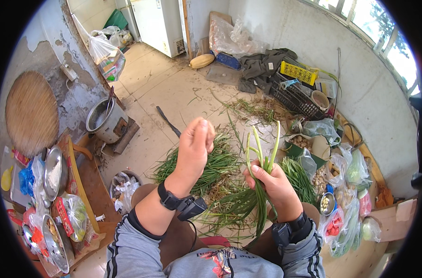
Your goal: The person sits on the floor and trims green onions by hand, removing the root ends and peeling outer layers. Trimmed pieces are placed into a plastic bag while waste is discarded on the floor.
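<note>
A small bunch of green onions (260, 194) is in my right hand (272, 180), gripped below the pale stem ends. Those stems point away from me, and the long leaves trail down toward my lap. My left hand (196, 144) is raised to the left of the bunch, its fingers curled closed; I see nothing sticking out of it. Beneath and beyond it, a large pile of green onions (218, 163) lies on the floor. Dry brown trimmings (219, 205) are scattered between my knees. Another green heap (298, 177) lies just right of my right hand.
More trimmings (256, 108) lie farther out on the tiles. To the right are a black plastic crate (294, 97) and bagged vegetables (346, 222). At left stand a pot on a stove (106, 120), a waste bucket (138, 177) and a low table with metal bowls (63, 173).
</note>
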A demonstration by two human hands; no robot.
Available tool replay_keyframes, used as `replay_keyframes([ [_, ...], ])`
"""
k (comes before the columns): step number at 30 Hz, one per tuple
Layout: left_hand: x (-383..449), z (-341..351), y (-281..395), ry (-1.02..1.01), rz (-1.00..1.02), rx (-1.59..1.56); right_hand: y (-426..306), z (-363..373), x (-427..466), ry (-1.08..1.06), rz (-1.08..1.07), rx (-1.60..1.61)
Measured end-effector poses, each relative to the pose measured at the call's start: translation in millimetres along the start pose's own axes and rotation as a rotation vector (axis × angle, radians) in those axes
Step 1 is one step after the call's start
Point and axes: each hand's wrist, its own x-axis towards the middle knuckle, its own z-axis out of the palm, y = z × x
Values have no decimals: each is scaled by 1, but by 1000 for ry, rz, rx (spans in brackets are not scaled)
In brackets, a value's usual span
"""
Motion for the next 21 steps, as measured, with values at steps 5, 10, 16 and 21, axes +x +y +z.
replay_keyframes([
  [5, -13, 13, -5, -187, 77, 528, 3, 0, 1, -36, -10, -6],
  [10, -15, 20, -10, -226, 291, 704, 4, 3, 2, -70, -27, -56],
  [16, -8, 10, -12, -40, -62, 91, -3, 3, -2, -51, 14, 11],
  [21, -3, 3, -11, 42, -8, -139, -4, 5, -3, 4, 19, 20],
])
